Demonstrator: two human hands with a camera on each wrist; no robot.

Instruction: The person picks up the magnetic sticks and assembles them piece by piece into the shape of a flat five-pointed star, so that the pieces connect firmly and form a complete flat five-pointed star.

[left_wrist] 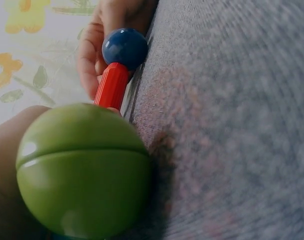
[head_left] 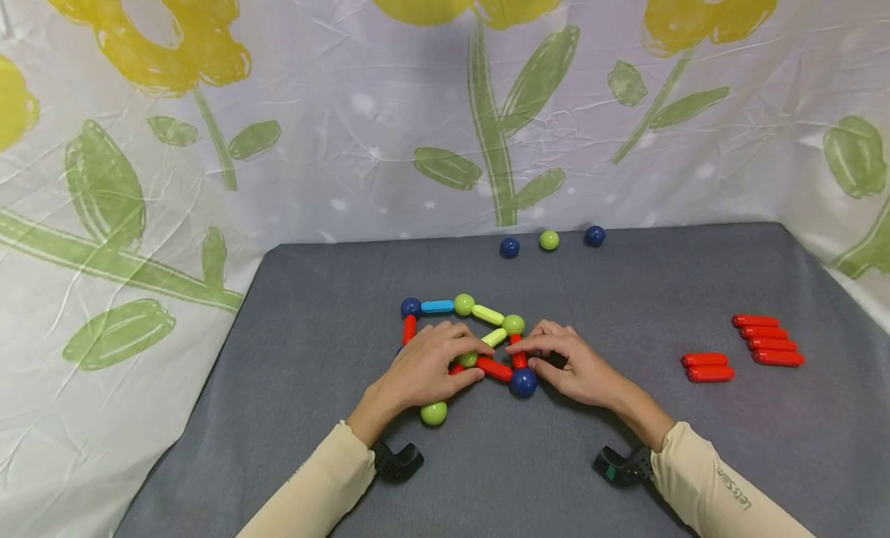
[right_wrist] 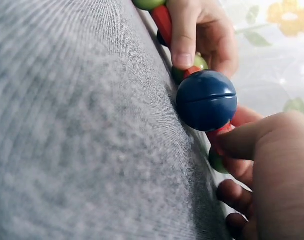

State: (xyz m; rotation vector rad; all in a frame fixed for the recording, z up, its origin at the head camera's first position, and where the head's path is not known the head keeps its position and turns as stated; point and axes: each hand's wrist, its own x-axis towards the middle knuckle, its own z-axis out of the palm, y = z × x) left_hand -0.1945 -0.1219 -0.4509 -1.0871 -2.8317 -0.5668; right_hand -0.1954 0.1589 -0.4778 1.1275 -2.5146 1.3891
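A flat frame of magnetic sticks and balls lies on the grey table. My left hand (head_left: 426, 366) reaches over its middle, thumb and fingers pinching the red stick (head_left: 495, 369) that runs to a dark blue ball (head_left: 524, 383). From the other side my right hand (head_left: 575, 368) pinches the upright red stick (head_left: 519, 360) joining that ball to a green ball (head_left: 513, 325). In the right wrist view the blue ball (right_wrist: 207, 100) sits between both hands. Another green ball (left_wrist: 84, 170) looms close in the left wrist view. The left hand hides part of the frame.
Two red sticks (head_left: 708, 374) lie to the right, with several more red sticks (head_left: 768, 344) just beyond. Along the back edge are a blue ball (head_left: 510, 247), a green ball (head_left: 549, 240) and a second blue ball (head_left: 594, 236). A flowered curtain (head_left: 334, 136) hangs behind.
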